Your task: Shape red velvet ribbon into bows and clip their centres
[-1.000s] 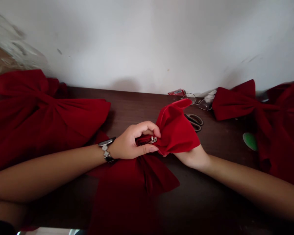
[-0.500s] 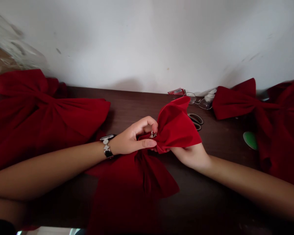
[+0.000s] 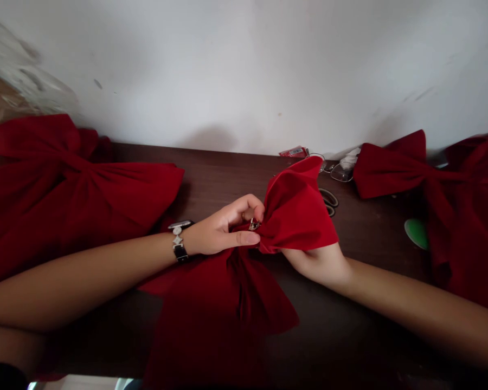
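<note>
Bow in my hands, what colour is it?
The bow is plain red, looking darker in the shaded part below; the head view shows it best.

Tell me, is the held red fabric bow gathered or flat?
Gathered: the red fabric bow narrows into folds beside the left hand.

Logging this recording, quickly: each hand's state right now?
Left hand: closed on red bow, at metal clip.
Right hand: partly behind red bow, fingers hidden; grip cannot be told.

A red fabric bow (image 3: pixel 301 216) flares from its gathered middle, by a small metal clip (image 3: pixel 254 224).
</note>
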Motion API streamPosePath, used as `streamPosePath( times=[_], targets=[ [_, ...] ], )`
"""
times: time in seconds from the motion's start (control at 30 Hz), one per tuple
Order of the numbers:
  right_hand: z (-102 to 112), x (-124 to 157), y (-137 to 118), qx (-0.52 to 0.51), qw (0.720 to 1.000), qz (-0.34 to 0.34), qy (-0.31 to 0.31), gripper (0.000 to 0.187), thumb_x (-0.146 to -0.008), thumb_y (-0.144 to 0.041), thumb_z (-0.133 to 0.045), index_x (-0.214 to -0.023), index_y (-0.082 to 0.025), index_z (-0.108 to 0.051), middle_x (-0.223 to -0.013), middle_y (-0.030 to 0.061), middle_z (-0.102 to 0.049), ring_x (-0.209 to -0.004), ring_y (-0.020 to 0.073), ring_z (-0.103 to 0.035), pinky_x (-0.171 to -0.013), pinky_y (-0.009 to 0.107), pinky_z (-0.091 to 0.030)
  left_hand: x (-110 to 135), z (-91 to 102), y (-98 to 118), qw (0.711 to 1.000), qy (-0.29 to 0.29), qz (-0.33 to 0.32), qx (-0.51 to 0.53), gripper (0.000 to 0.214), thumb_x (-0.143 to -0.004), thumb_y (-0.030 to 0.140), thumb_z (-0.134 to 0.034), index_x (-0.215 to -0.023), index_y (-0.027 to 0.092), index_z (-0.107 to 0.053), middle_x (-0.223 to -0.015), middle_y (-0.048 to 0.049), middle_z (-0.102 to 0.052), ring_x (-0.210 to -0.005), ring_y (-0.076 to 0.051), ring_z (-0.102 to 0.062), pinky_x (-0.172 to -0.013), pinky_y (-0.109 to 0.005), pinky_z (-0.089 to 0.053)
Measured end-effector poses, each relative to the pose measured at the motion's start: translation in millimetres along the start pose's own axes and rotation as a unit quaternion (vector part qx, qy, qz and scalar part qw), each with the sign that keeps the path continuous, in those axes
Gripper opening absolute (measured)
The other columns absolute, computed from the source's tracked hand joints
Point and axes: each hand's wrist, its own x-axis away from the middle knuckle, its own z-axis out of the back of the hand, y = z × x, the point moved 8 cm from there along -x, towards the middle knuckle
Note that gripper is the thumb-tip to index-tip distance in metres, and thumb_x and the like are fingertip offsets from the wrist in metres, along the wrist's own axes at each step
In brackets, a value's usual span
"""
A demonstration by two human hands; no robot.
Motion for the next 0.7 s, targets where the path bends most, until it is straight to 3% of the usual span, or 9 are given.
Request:
streamPosePath(
  times=[0.4, 0.7],
  targets=[
    [-1.0, -2.3, 0.0, -0.062, 0.998, -0.004, -0.012, 0.019, -0.085, -0.007, -0.05, -0.085, -0.024, -0.058, -0.077, -0.0009, -0.07, -0.07, 0.0141, -0.068, -0.067, 0.024, -0.059, -1.4, -3.0, 4.0, 0.999, -0.016, -0.023, 0.017, 0.021, -0.09, 0.027, -0.057, -0.094, 0.022, -0.037, -0.082, 0.0028, -0.04, -0.067, -0.009, -0.037, -0.061, -0.02, -0.034],
    [1.8, 0.3, 7.3, 0.015, 0.999, -0.028, -0.007, 0.012, -0.088, -0.019, -0.051, -0.083, -0.023, -0.061, -0.073, 0.0008, -0.068, -0.061, 0.0152, -0.064, -0.066, 0.029, -0.059, -1.7, -1.2, 2.9, 1.0, -0.005, -0.01, 0.012, 0.023, -0.09, 0.032, -0.057, -0.094, 0.022, -0.037, -0.08, 0.0028, -0.04, -0.065, -0.009, -0.037, -0.06, -0.021, -0.035]
  ],
)
